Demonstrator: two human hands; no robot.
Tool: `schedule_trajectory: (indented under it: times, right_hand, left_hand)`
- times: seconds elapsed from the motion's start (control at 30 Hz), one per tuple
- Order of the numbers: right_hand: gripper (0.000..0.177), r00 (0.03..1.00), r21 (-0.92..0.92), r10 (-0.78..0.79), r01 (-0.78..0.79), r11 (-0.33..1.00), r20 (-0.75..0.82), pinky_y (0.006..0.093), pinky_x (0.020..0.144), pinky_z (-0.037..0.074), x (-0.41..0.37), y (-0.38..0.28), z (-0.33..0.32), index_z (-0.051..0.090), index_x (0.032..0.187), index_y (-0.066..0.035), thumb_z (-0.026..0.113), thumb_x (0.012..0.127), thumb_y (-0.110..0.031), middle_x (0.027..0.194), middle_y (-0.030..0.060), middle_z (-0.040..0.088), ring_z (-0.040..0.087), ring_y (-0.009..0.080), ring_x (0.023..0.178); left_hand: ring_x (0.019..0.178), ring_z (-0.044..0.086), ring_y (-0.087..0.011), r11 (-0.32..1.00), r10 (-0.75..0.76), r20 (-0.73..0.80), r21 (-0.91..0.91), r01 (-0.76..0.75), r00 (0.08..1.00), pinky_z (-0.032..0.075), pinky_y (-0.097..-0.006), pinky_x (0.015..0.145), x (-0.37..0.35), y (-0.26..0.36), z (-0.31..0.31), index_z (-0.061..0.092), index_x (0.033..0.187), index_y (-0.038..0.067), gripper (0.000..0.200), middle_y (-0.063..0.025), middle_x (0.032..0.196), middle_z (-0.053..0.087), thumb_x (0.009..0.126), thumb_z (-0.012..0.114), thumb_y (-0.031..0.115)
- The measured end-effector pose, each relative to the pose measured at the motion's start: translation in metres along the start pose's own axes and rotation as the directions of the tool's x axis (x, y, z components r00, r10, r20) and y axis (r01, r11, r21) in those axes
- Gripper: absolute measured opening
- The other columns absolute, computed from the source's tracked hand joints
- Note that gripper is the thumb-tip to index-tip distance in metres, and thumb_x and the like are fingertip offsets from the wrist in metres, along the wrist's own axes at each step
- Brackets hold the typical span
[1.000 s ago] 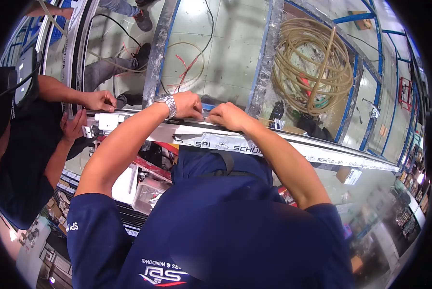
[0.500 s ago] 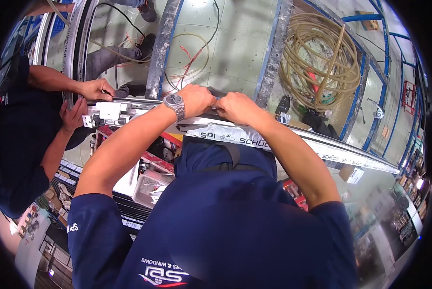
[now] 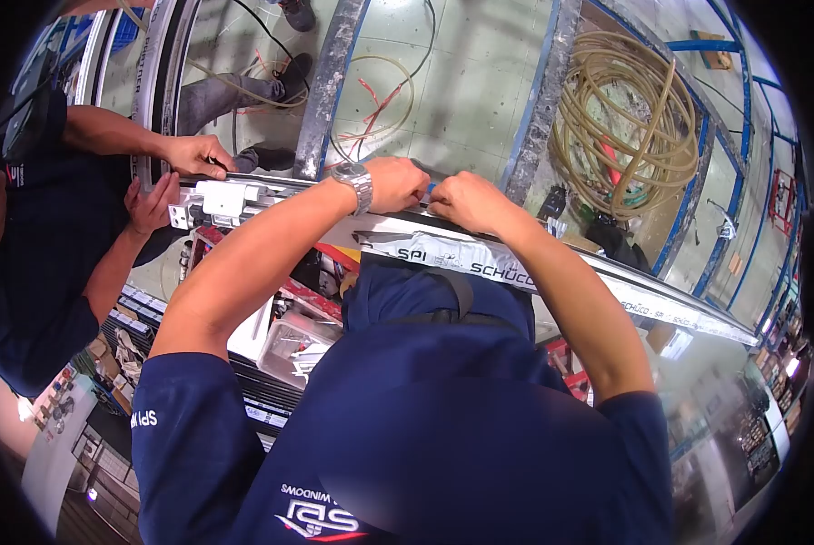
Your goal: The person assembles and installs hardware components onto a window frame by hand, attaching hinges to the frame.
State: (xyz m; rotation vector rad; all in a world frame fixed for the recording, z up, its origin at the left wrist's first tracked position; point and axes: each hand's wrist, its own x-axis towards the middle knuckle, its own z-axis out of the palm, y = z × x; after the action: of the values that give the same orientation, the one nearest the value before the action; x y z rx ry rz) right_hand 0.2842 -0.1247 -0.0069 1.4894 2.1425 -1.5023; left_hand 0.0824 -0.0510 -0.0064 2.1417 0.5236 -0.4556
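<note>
A long aluminium window profile [image 3: 607, 277] runs across in front of my body, partly wrapped in white printed film [image 3: 452, 257]. My left hand [image 3: 398, 184], with a metal watch [image 3: 354, 184] at the wrist, is closed at the profile's far edge, fingers curled down. Close beside it on the right, my right hand [image 3: 466, 202] is also closed, fingertips pressed into the same edge. A thin black strip [image 3: 284, 180] lies along the profile left of my hands. What my fingers pinch is hidden. A white metal fitting [image 3: 230, 202] sits near the profile's left end.
On the left, a co-worker's hand [image 3: 198, 156] rests at the frame corner beside an upright profile [image 3: 159, 82]. Blue-edged bench rails [image 3: 339, 82] extend away from me. A coiled hose [image 3: 580, 118] lies at the right. Below the profile stands a clear plastic tray [image 3: 284, 350].
The whole view has shifted slightly, so things appear farther right. My two hands remain close together on the profile, with a slightly wider gap between them. The co-worker's fingers have moved a little.
</note>
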Motion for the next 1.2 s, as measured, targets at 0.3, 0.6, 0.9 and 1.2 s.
schedule_trajectory:
  times: [0.3,0.6,0.9,1.2]
  right_hand:
    - [0.022,0.995,0.175,0.064,-0.05,0.983,-0.077,0.0518,0.086,0.055,-0.002,-0.004,0.007,0.077,0.099,-0.006,0.068,0.09,-0.023,0.094,0.0232,0.074,0.071,0.0427,0.096]
    - [0.023,0.996,0.143,-0.045,0.055,0.988,-0.073,0.0514,0.087,0.055,-0.011,0.017,0.007,0.078,0.103,-0.006,0.068,0.089,-0.021,0.096,0.0235,0.074,0.071,0.0427,0.094]
    - [0.023,0.999,0.235,0.035,-0.024,0.972,-0.041,0.0508,0.085,0.055,-0.013,0.01,0.009,0.077,0.102,-0.005,0.071,0.088,-0.023,0.093,0.0237,0.073,0.071,0.0424,0.093]
    - [0.026,0.991,0.292,0.136,-0.134,0.947,0.014,0.0481,0.081,0.054,-0.013,0.018,0.006,0.075,0.097,-0.001,0.073,0.089,-0.025,0.094,0.0236,0.074,0.072,0.0405,0.09]
  left_hand:
    - [0.087,0.072,-0.0388,0.985,-0.006,-0.043,-0.174,-0.002,0.999,0.055,-0.045,0.081,0.001,-0.011,0.009,0.079,0.099,0.004,0.019,-0.019,0.09,0.075,0.089,0.074,0.02]
    - [0.087,0.072,-0.0373,0.989,-0.074,-0.022,-0.129,0.071,0.997,0.055,-0.0456,0.08,0.003,0.004,0.004,0.079,0.101,0.008,0.02,-0.0169,0.091,0.076,0.088,0.076,0.022]
    - [0.08,0.073,-0.0332,0.956,-0.056,0.004,-0.287,0.055,0.998,0.056,-0.042,0.076,0.009,-0.002,0.005,0.078,0.099,0.006,0.019,-0.0176,0.088,0.076,0.085,0.077,0.019]
    - [0.083,0.074,-0.0345,0.972,-0.123,0.047,-0.195,0.13,0.991,0.056,-0.0434,0.078,0.017,0.004,0.008,0.079,0.096,0.006,0.023,-0.0173,0.087,0.076,0.088,0.077,0.027]
